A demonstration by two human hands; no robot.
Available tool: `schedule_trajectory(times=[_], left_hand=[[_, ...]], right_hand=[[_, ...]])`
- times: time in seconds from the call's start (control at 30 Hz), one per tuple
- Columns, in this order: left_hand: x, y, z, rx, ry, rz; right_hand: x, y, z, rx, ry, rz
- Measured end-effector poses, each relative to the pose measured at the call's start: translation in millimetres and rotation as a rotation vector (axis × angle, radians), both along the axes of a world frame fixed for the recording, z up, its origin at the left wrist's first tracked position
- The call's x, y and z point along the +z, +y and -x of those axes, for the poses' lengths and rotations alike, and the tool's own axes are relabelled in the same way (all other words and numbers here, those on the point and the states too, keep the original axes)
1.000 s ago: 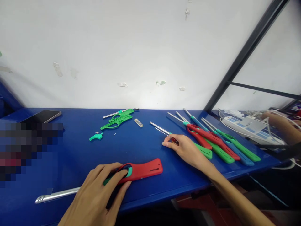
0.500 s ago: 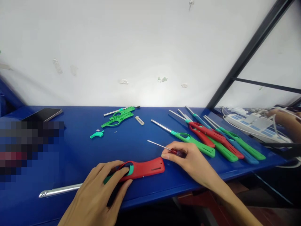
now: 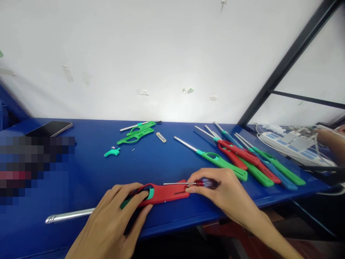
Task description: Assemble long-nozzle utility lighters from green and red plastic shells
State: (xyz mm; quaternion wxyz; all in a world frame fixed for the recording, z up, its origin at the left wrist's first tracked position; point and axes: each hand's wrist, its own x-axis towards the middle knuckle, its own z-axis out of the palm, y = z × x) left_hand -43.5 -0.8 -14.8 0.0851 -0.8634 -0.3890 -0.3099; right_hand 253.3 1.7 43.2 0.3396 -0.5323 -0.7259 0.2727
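Note:
A red long-necked lighter [image 3: 169, 193] lies flat near the front edge of the blue table, its metal tube pointing left. My left hand [image 3: 113, 216] is wrapped round it at the trigger loop, a finger by the teal trigger. Between the thumb and fingers of my right hand [image 3: 215, 183] is a screwdriver [image 3: 199, 183] with a dark red and clear handle. Its thin shaft lies above the red handle, pointing left. My right fingertips are at the handle's right end; whether they press on it I cannot tell.
Opened green lighter halves [image 3: 137, 135], a teal trigger [image 3: 111, 152] and a small clear-framed part [image 3: 161, 137] lie farther back. Several assembled lighters [image 3: 250, 160] are piled at right. A phone [image 3: 51, 128] lies at left. Beyond the rack, another person's hand [image 3: 331, 142] is near a power strip.
My right hand has brought the screwdriver nearer and levelled it, so its shaft now crosses over the red handle. My left hand and the lighter have stayed almost in place.

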Motion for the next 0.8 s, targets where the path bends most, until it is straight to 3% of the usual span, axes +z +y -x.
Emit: schedule_trajectory(times=[0.27, 0.57, 0.8], left_hand=[[4.6, 0.8, -2.7, -0.017, 0.083, -0.079], [6.6, 1.5, -2.5, -0.034, 0.09, -0.117], [7.1, 0.5, -1.8, -0.064, 0.097, -0.14]], right_hand=[[6.6, 1.9, 1.6, 0.046, -0.077, 0.008], [1.5, -5.8, 4.5, 0.07, -0.205, -0.189], [-0.9, -6.1, 3.8, 0.066, -0.282, -0.25]])
